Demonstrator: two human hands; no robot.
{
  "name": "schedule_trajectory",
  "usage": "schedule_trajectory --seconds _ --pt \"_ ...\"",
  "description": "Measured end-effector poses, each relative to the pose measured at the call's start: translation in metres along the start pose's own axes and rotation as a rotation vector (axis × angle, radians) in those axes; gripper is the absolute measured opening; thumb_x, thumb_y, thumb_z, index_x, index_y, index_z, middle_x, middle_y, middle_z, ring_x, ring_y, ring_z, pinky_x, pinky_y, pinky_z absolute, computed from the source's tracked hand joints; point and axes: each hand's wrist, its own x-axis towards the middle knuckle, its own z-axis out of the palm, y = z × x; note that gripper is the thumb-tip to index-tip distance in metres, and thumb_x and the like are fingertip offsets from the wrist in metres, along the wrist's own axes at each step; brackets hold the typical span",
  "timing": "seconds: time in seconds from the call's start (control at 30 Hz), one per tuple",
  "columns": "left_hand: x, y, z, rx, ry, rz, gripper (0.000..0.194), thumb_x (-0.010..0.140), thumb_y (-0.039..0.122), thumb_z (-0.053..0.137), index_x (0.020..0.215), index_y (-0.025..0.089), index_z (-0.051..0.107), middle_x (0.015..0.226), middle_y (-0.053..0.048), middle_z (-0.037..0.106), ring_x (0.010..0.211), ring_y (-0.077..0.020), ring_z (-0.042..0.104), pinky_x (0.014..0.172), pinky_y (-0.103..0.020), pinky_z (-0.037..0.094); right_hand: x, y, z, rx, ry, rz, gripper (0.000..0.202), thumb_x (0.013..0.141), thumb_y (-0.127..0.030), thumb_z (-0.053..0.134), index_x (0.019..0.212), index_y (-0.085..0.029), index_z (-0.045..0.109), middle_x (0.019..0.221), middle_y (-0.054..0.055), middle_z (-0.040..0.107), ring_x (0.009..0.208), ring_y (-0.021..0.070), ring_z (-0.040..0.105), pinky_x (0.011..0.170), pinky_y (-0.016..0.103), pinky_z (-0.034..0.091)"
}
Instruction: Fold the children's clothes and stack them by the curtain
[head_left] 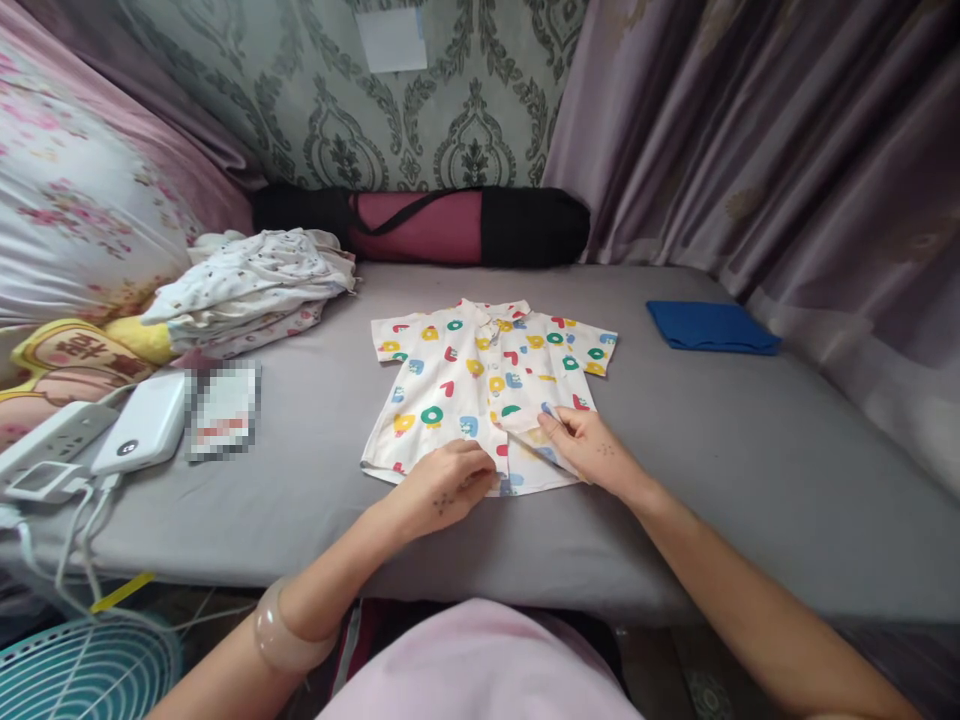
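Note:
A small white shirt (450, 385) with colourful printed shapes lies spread on the grey sheet, collar away from me and short sleeves out to the sides. My right hand (589, 445) pinches the lower front edge of its right-hand panel and holds it lifted, so the inside of the cloth shows. Near the hem at the middle, my left hand (450, 485) has its fingers closed on the edge of the other front panel; the fingertips are partly hidden. Buttons run down the front below the collar.
A folded blue cloth (712, 327) lies at the right. Crumpled clothes (259, 285), a white power bank (142, 422), a power strip (52, 440) and a blurred packet (223, 410) are at the left. A long black and maroon bag (420, 225) lies along the wall. A fan (82, 670) stands below left.

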Motion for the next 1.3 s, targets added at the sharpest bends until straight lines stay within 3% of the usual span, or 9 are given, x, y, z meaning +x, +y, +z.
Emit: schedule_trajectory --seconds 0.13,0.27,0.47,0.53,0.63,0.73,0.9,1.03,1.3 --pt "0.001 0.011 -0.004 -0.059 0.106 -0.041 0.023 0.096 0.031 0.045 0.092 0.020 0.065 0.087 -0.005 0.065 0.079 -0.0154 0.060 0.070 -0.025 0.046 -0.003 -0.018 -0.002 -0.006 0.012 -0.060 0.045 0.091 -0.050 0.045 0.059 -0.022 0.033 0.057 -0.005 0.033 0.053 0.0097 0.034 0.050 0.024 0.027" --pt "-0.002 0.016 -0.003 0.044 -0.013 0.112 0.027 0.098 0.026 0.040 0.098 0.019 0.066 0.095 -0.007 0.067 0.091 -0.0179 0.061 0.080 -0.028 0.047 -0.014 -0.036 0.004 -0.072 -0.015 -0.195 0.037 0.096 -0.039 0.043 0.063 -0.021 0.044 0.070 -0.001 0.050 0.066 0.0122 0.048 0.064 0.024 0.039" --pt "-0.007 0.012 -0.017 0.004 -0.202 0.146 0.024 0.096 0.030 0.045 0.101 0.021 0.067 0.095 -0.005 0.070 0.085 -0.0161 0.064 0.075 -0.025 0.047 -0.031 -0.041 0.003 -0.283 -0.408 -0.355 0.021 0.095 -0.034 0.047 0.088 -0.022 0.064 0.093 0.003 0.063 0.084 0.0156 0.059 0.074 0.026 0.043" --pt "0.000 0.005 -0.026 -0.030 -0.159 0.066 0.027 0.097 0.032 0.043 0.099 0.021 0.068 0.090 -0.003 0.070 0.079 -0.0143 0.064 0.069 -0.023 0.047 -0.024 -0.040 -0.004 -0.286 -0.484 -0.367 0.026 0.096 -0.037 0.045 0.092 -0.024 0.066 0.094 0.002 0.066 0.085 0.0157 0.061 0.074 0.026 0.044" --pt "0.020 -0.017 -0.031 0.105 0.065 -0.024 0.033 0.097 0.036 0.039 0.111 0.018 0.064 0.106 -0.008 0.069 0.097 -0.0199 0.064 0.082 -0.029 0.049 0.001 -0.031 -0.009 -0.325 -0.333 -0.321 0.039 0.101 -0.038 0.030 0.103 -0.023 0.067 0.102 0.004 0.069 0.096 0.0174 0.063 0.085 0.029 0.046" --pt "0.041 -0.044 -0.025 0.348 0.156 -0.055 0.054 0.096 0.045 0.039 0.137 0.011 0.046 0.143 -0.019 0.047 0.135 -0.0317 0.040 0.109 -0.046 0.034 0.026 -0.013 -0.004 -0.525 -0.096 -0.263 0.048 0.099 -0.043 0.030 0.136 -0.019 0.051 0.140 0.012 0.052 0.132 0.0260 0.043 0.110 0.044 0.029" --pt "0.046 -0.077 -0.013 0.488 -0.028 -0.222 0.065 0.096 0.058 0.025 0.151 0.023 0.025 0.159 -0.011 0.021 0.147 -0.0329 0.013 0.115 -0.058 0.016 0.036 0.011 0.013 -0.681 -0.278 -0.206 0.062 0.098 -0.053 0.023 0.152 -0.022 0.026 0.160 0.008 0.014 0.147 0.0287 0.006 0.115 0.057 0.007" --pt "0.030 -0.092 -0.016 0.513 -0.026 -0.265 0.066 0.096 0.060 0.022 0.151 0.025 0.026 0.160 -0.007 0.015 0.148 -0.0279 0.010 0.118 -0.051 0.013 0.029 0.012 0.008 -0.654 -0.337 -0.204 0.063 0.099 -0.054 0.017 0.153 -0.024 0.022 0.161 0.006 0.007 0.147 0.0263 0.000 0.116 0.056 0.005" --pt "-0.016 -0.112 -0.034 0.540 -0.024 -0.358 0.070 0.096 0.061 0.016 0.153 0.020 0.021 0.160 -0.004 0.013 0.148 -0.0230 0.012 0.120 -0.045 0.012 0.014 0.027 -0.008 -0.689 -0.245 -0.162 0.064 0.099 -0.052 0.017 0.153 -0.018 0.023 0.160 0.008 0.011 0.147 0.0222 0.006 0.119 0.049 0.009"
